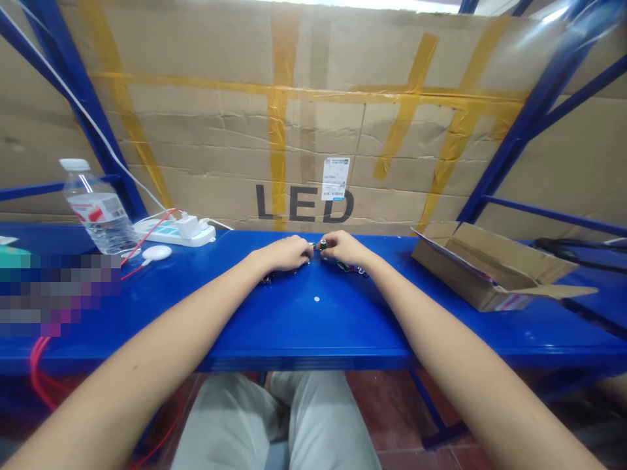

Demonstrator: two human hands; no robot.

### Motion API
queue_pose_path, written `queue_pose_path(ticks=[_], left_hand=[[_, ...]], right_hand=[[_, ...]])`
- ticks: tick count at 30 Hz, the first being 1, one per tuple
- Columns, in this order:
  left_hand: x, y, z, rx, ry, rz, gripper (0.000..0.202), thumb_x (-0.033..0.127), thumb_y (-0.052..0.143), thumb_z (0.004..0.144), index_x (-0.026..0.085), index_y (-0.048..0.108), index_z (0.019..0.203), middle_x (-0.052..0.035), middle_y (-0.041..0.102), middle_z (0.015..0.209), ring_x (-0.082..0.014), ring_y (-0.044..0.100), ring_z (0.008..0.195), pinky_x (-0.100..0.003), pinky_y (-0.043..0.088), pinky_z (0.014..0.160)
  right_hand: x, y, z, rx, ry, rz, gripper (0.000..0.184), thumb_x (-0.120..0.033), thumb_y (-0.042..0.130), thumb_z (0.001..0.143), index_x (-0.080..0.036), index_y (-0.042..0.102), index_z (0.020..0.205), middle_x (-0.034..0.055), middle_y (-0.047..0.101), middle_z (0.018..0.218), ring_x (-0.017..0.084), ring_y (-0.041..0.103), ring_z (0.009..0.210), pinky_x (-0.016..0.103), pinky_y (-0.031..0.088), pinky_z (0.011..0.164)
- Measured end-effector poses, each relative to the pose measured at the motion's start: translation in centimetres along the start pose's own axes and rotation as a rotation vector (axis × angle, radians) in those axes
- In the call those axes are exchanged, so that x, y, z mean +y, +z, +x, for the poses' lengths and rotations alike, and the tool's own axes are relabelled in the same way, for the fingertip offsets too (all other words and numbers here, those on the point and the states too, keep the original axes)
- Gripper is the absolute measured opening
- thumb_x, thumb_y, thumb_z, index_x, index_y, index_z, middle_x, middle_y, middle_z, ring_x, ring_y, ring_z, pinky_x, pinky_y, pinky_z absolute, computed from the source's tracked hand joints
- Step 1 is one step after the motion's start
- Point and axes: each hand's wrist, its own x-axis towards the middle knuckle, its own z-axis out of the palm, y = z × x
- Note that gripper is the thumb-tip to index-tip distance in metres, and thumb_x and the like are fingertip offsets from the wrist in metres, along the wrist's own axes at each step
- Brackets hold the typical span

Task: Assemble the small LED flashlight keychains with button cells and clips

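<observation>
Right now both of my forearms stretch out over the blue table [313,326], and my hands meet near its far edge, just in front of the cardboard sheet [313,130] printed with "LED". My left hand [289,253] is curled, knuckles up, fingers closed toward the right hand; whether it actually grips anything I cannot tell, since the fingertips are hidden. My right hand [343,247] pinches a small dark part [322,245] between thumb and fingers, held right in the gap between the two hands, just above the tabletop. More small parts [350,267], dark with bits of colour, lie scattered on the table just beside and under my right wrist, and a few sit by my left wrist too; they are too small to make out. Off to the left stand a clear water bottle [98,209], a white power strip [176,230] with a plug in it, and a small white oval object [157,252] with a red cable running from it. To the right, well apart from my hands, lies an open cardboard box [490,267].
</observation>
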Motion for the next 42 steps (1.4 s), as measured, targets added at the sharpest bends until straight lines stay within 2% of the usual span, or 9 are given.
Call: queue_pose_path(ticks=[2,6,9,13,20,29,34,37,42], left_hand=[[-0.2,0.3,0.0,-0.041,0.006,-0.015,0.028,0.011,0.056,0.080,0.021,0.076,0.097,-0.0048,0.074,0.087,-0.0171,0.064,0.072,-0.026,0.043,0.066],[-0.2,0.6,0.2,-0.041,0.030,0.028,0.026,0.012,0.056,0.081,0.021,0.077,0.094,-0.0055,0.074,0.088,-0.0187,0.065,0.077,-0.026,0.043,0.069],[0.0,0.6,0.2,-0.057,-0.013,0.054,0.023,0.014,0.056,0.080,0.020,0.075,0.091,-0.0061,0.073,0.086,-0.0186,0.064,0.074,-0.026,0.042,0.066],[0.3,0.5,0.2,-0.066,-0.097,-0.067,0.016,0.014,0.057,0.078,0.019,0.070,0.085,-0.0035,0.069,0.075,-0.0161,0.061,0.064,-0.025,0.041,0.059],[0.3,0.2,0.2,-0.105,-0.154,-0.174,0.010,0.013,0.062,0.073,0.018,0.069,0.076,-0.0020,0.068,0.069,-0.0157,0.062,0.062,-0.025,0.042,0.058],[0.5,0.2,0.1,-0.086,-0.104,-0.135,0.024,0.011,0.057,0.073,0.018,0.073,0.090,-0.0035,0.071,0.082,-0.0148,0.062,0.066,-0.024,0.042,0.059],[0.4,0.1,-0.1,-0.118,-0.117,-0.117,0.019,0.014,0.056,0.076,0.018,0.071,0.087,-0.0036,0.070,0.079,-0.0154,0.062,0.067,-0.024,0.042,0.060],[0.4,0.1,0.0,-0.014,-0.077,-0.109,0.015,0.016,0.056,0.079,0.017,0.070,0.087,-0.0035,0.069,0.077,-0.0155,0.061,0.066,-0.025,0.042,0.060],[0.9,0.1,0.5,0.332,0.106,-0.102,0.014,0.018,0.056,0.087,0.016,0.069,0.094,-0.0058,0.072,0.089,-0.0167,0.064,0.080,-0.027,0.046,0.074]], right_hand=[[0.0,0.0,0.0,-0.011,-0.001,-0.007,0.013,-0.017,0.062,0.068,-0.015,0.068,0.078,0.0008,0.065,0.069,0.015,0.054,0.066,0.025,0.039,0.061],[-0.2,0.1,-0.1,-0.034,-0.007,-0.016,0.012,-0.017,0.062,0.068,-0.016,0.068,0.078,0.0003,0.064,0.068,0.015,0.054,0.066,0.026,0.039,0.061],[-0.3,0.1,-0.1,-0.049,-0.005,-0.017,0.011,-0.018,0.062,0.069,-0.016,0.067,0.077,0.0002,0.064,0.069,0.015,0.053,0.066,0.026,0.039,0.062],[-0.3,0.1,-0.2,-0.059,0.006,-0.014,0.009,-0.019,0.062,0.069,-0.016,0.065,0.077,0.0000,0.064,0.070,0.015,0.053,0.067,0.027,0.038,0.063],[-0.2,0.2,-0.2,-0.072,-0.004,-0.018,0.007,-0.020,0.062,0.069,-0.016,0.062,0.074,-0.0009,0.062,0.070,0.014,0.051,0.067,0.026,0.038,0.063],[-0.2,0.1,-0.2,-0.085,0.005,-0.009,0.009,-0.022,0.060,0.068,-0.016,0.062,0.075,-0.0016,0.061,0.069,0.014,0.051,0.066,0.026,0.039,0.063],[0.2,0.1,-0.1,-0.098,-0.011,0.024,0.014,-0.021,0.060,0.066,-0.016,0.066,0.077,-0.0007,0.063,0.072,0.015,0.053,0.068,0.026,0.040,0.065],[0.4,0.2,0.1,-0.083,-0.019,0.031,0.016,-0.019,0.059,0.065,-0.016,0.067,0.078,-0.0008,0.063,0.072,0.015,0.053,0.069,0.026,0.040,0.066],[0.5,0.2,0.2,-0.038,0.006,0.037,0.018,-0.016,0.058,0.062,-0.015,0.069,0.077,-0.0018,0.061,0.069,0.014,0.051,0.066,0.025,0.039,0.064]])
